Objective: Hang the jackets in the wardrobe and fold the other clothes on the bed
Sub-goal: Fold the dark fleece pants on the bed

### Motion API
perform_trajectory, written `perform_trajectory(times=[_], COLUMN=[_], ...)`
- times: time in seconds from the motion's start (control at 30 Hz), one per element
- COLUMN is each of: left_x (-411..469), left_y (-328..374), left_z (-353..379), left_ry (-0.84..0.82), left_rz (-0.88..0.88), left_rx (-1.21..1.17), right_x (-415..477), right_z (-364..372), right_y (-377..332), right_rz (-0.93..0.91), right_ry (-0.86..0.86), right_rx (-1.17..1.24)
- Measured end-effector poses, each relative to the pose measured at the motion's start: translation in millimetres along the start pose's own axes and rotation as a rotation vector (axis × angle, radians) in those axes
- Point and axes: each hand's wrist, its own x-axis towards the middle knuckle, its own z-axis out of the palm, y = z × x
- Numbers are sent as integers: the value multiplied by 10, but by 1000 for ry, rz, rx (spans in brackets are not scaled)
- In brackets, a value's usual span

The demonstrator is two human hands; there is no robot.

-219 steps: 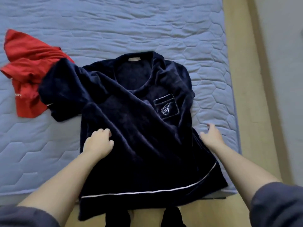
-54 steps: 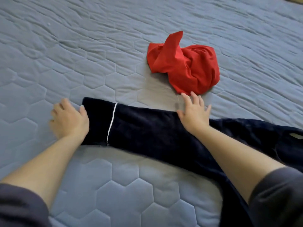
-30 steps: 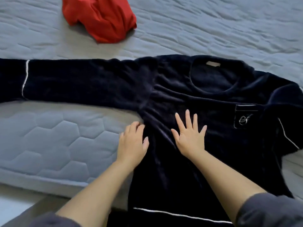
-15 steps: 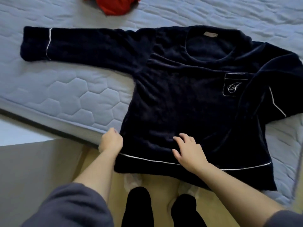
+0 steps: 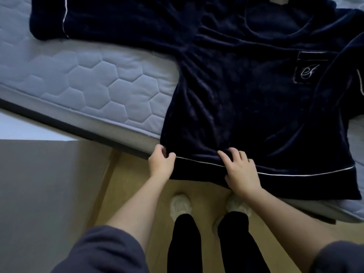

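A dark blue top (image 5: 246, 95) lies flat on the bed (image 5: 88, 85), front side up. Its bottom edge hangs a little over the side of the bed, near the person's legs. One long sleeve (image 5: 118, 18) is stretched out to the left across the blue-grey cover. The other sleeve (image 5: 354, 62) is folded in at the right edge of the view.

The left hand (image 5: 160, 166) pinches the bottom left corner of the top — the fingers are curled tight on the cloth. The right hand (image 5: 240, 172) grips the same bottom edge, near the middle, with bent fingers (image 5: 224, 154), and the cloth bunches up a bit there. A thin white line (image 5: 295, 173) runs along the edge between and past both hands.

A small pocket (image 5: 311, 67) with a curly white letter sits on the chest. A little tag (image 5: 277, 0) shows inside the neck.

Down below are two light shoes (image 5: 180, 205) on a yellow-brown floor (image 5: 202, 188) — and a flat grey board (image 5: 49, 194) is at the left.
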Motion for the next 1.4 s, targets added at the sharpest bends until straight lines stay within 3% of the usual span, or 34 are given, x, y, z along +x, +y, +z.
perform_trajectory(times=[0.1, 0.17, 0.27, 0.4, 0.5, 0.6, 0.7, 0.8, 0.93, 1.07, 1.13, 1.27, 1.33, 1.4], left_x=[-72, -86, -15, 11, -214, -563, -870, -1160, -1443, -1618, -1688, -1805, -1807, -1778], left_y=[-137, -267, -325, -205, -122, -94, -59, 4, 238, 543, 661, 865, 966, 1032], left_z=[-289, -504, -649, -466, -229, 23, 383, 877, 1559, 1923, 1936, 1736, 1626, 1575], left_ry=[77, 127, 5, -159, -14, 93, 6, -109, -121, -79, -77, -38, -167, -322], left_rz=[23, 26, -52, -84, 16, 302, 643, 867, 976, 958, 909, 963, 946, 889], left_rx=[-140, -111, -20, 82, 280, 600, 831, 956, 988, 1050, 1107, 1005, 982, 991], right_x=[-53, -122, -162, -197, -332, -530, -700, -837, -925, -1153, -1348, -1779, -1883, -1906], right_z=[-148, -220, -153, -82, -21, 20, 115, 307, 426, 296, 206, 182, 254, 350], right_y=[-69, -144, -209, -103, 234, 754, 1327, 1804, 2267, 2449, 2490, 2495, 2523, 2553], right_rz=[-99, -206, -198, 89, 469, 815, 974, 930, 806, 741, 657, 703, 776, 696], right_ry=[95, 57, -66, 180, 250, 204, 197, 242, 444, 197, 76, -135, -102, -29], right_rx=[169, 219, 218, 423, 472, 574, 627, 629, 1321, 1988, 2199, 2296, 2246, 2190])
